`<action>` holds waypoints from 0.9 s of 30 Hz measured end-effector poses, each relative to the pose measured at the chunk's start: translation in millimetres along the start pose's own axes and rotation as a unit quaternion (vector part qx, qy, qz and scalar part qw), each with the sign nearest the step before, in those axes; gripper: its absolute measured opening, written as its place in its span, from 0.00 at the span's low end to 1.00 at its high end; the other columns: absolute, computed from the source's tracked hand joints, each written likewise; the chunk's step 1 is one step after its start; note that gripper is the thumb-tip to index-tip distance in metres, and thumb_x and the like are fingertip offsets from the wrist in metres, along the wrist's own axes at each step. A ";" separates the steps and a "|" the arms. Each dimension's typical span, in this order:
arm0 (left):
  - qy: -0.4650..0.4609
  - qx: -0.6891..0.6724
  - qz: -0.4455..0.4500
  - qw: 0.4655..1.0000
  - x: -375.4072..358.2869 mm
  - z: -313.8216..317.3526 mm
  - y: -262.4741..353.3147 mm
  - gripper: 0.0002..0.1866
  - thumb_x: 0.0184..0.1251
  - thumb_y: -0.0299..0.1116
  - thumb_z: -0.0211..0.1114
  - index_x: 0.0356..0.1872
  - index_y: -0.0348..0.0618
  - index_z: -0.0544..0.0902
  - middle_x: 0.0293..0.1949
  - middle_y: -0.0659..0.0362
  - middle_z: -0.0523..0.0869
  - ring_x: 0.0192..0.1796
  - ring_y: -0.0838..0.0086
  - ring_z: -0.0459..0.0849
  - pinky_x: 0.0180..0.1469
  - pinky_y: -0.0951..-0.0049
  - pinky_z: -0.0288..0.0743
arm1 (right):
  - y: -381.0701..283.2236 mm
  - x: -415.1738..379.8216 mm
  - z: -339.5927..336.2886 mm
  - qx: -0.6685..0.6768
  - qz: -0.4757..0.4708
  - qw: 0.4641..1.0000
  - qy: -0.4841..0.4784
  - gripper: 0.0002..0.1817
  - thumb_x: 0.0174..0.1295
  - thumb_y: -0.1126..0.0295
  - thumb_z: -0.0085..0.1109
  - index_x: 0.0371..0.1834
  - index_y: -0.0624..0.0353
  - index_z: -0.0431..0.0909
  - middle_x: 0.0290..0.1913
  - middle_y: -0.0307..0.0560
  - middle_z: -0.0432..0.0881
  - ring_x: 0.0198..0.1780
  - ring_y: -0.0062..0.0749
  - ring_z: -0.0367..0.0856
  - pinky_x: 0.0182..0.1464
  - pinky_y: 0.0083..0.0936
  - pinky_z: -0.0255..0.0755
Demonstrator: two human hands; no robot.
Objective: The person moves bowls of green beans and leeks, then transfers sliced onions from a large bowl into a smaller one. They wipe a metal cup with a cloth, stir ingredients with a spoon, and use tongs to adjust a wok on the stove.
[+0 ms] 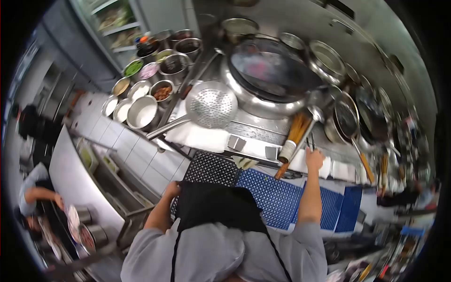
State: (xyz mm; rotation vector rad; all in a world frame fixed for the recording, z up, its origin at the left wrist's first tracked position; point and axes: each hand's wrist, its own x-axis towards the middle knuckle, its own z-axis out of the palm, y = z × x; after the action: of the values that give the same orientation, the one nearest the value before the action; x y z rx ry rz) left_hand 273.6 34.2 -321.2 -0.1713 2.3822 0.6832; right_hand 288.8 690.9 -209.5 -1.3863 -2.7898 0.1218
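My right hand (314,159) is closed at the front edge of the stove, around something thin and dark that I cannot make out. Just left of it lie a bamboo brush (297,131) and a ladle with a wooden handle (281,171). My left hand (173,189) is beside the black apron (211,204), low in front of the body; its fingers are too hidden to read. A large dark wok (272,70) sits on the burner, its inside blurred by steam or glare. A perforated skimmer (211,104) rests left of the wok, above a white cloth (199,136).
Metal containers of ingredients (142,112) crowd the left side. Pots (326,58) and a strainer (346,117) stand at the right. Blue perforated mats (272,197) cover the floor. A person (40,195) is at a counter (80,174) on the far left.
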 end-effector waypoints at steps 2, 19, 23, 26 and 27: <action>-0.020 0.011 0.049 0.999 13.3 24.0 24.7 0.21 0.54 0.32 0.62 0.50 0.46 0.88 0.50 0.47 0.89 0.53 0.55 0.88 0.55 0.58 0.81 | 5.0 -13.2 -0.7 0.057 -0.025 0.994 0.091 0.34 0.68 0.42 0.56 0.65 0.59 0.76 0.67 0.62 0.73 0.67 0.66 0.68 0.63 0.55 0.71; -0.173 0.155 0.178 0.956 40.2 50.7 65.7 0.19 0.52 0.33 0.65 0.48 0.52 0.90 0.48 0.49 0.90 0.53 0.55 0.87 0.58 0.59 0.80 | 171.4 -265.7 214.8 0.223 -0.071 0.902 -0.363 0.10 0.71 0.65 0.53 0.40 0.60 0.80 0.34 0.54 0.80 0.36 0.45 0.79 0.39 0.43 0.70; -0.070 0.109 0.187 0.974 60.2 20.0 18.6 0.18 0.52 0.33 0.63 0.45 0.52 0.91 0.46 0.50 0.90 0.52 0.55 0.88 0.56 0.58 0.81 | 157.6 -290.7 237.6 0.296 -0.312 0.863 -0.264 0.09 0.66 0.65 0.55 0.35 0.58 0.80 0.26 0.48 0.77 0.24 0.37 0.76 0.23 0.39 0.67; -0.011 0.030 0.145 0.989 71.6 4.8 -27.1 0.18 0.52 0.33 0.61 0.44 0.50 0.91 0.45 0.48 0.90 0.49 0.53 0.88 0.53 0.58 0.81 | 97.5 -289.6 220.6 0.363 -0.212 0.835 -0.356 0.09 0.65 0.65 0.56 0.33 0.58 0.80 0.22 0.44 0.77 0.17 0.31 0.74 0.15 0.35 0.65; -0.033 0.031 0.127 0.991 75.5 3.0 -41.1 0.17 0.53 0.34 0.61 0.44 0.49 0.91 0.45 0.47 0.90 0.49 0.52 0.88 0.53 0.56 0.81 | 52.7 -288.1 183.2 0.384 -0.041 0.810 -0.441 0.10 0.65 0.64 0.55 0.34 0.58 0.81 0.22 0.44 0.77 0.16 0.30 0.74 0.14 0.32 0.66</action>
State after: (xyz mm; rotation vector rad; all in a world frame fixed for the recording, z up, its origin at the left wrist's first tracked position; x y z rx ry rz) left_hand 227.9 4.2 -387.6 0.1825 2.3795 0.7185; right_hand 494.5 482.2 -392.5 -1.1016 -2.6807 2.0839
